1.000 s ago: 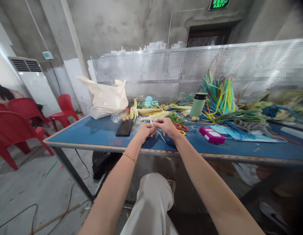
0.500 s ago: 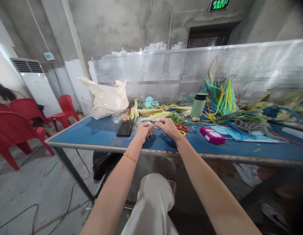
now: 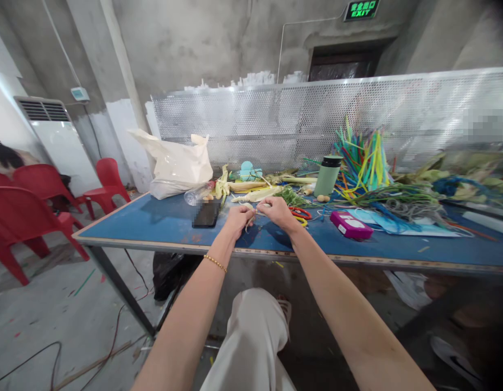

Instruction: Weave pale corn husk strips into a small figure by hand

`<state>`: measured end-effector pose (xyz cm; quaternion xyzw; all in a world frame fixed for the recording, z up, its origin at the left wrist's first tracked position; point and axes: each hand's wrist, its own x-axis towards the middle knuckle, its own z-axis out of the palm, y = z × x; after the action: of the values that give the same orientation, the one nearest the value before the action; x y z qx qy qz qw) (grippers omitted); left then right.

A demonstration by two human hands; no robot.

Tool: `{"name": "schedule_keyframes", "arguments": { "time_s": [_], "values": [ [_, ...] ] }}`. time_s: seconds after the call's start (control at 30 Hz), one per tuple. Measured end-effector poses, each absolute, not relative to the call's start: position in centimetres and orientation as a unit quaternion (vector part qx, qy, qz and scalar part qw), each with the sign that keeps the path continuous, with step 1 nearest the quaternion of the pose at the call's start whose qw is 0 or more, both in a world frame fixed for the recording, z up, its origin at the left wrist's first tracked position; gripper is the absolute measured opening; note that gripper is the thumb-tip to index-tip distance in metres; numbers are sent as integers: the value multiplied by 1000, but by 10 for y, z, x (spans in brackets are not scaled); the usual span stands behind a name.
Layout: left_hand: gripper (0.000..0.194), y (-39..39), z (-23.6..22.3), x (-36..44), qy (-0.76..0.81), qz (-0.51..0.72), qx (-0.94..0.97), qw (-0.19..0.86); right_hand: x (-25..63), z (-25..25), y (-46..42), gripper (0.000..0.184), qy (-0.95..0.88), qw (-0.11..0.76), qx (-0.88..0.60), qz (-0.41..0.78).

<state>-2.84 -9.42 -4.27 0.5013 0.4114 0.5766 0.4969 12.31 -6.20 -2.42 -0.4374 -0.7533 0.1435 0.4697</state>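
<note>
Both my hands meet over the front of the blue table point(image 3: 153, 225). My left hand point(image 3: 240, 218) is closed in a pinch on a thin pale strip point(image 3: 255, 208) of husk-like material. My right hand point(image 3: 278, 212) is closed on the other end of the same strip, knuckles up. The strip is short and mostly hidden between my fingers. A black phone point(image 3: 207, 213) lies just left of my left hand. Red-handled scissors point(image 3: 300, 213) lie just right of my right hand.
A cream plastic bag point(image 3: 176, 163), a green flask point(image 3: 328, 175), a magenta box point(image 3: 351, 224), pale husks point(image 3: 255, 191) and a bundle of coloured strips point(image 3: 363, 157) sit on the table. A perforated metal screen point(image 3: 275, 119) backs it. Red chairs point(image 3: 27, 209) stand at left.
The loose ends of the strip that hung below my hands have been drawn up between my fingers. My hands stay close together in nearly the same place.
</note>
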Motion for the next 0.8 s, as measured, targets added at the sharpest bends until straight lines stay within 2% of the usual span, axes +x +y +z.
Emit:
{"name": "schedule_keyframes", "arguments": {
  "time_s": [0.23,0.43,0.5,0.6,0.67,0.73,0.8],
  "values": [
    [28,-91,-47,-31,374,562,522,522,126,-22,-63,16,-762,471,-416,154],
    [27,-85,-55,-34,370,550,519,539,126,-22,-64,23,-763,472,-380,228],
    [27,-84,-53,-34,370,565,494,547,127,-23,-62,24,-749,497,-390,199],
    [27,-84,-49,-34,367,606,440,552,129,-23,-60,27,-675,584,-446,76],
    [26,-83,-48,-34,370,626,410,550,130,-23,-60,26,-636,606,-478,10],
    [25,-82,-48,-34,378,638,395,542,128,-24,-63,30,-673,570,-471,34],
    [26,-80,-49,-34,387,643,393,531,123,-24,-68,35,-750,490,-429,113]
  ]
}}
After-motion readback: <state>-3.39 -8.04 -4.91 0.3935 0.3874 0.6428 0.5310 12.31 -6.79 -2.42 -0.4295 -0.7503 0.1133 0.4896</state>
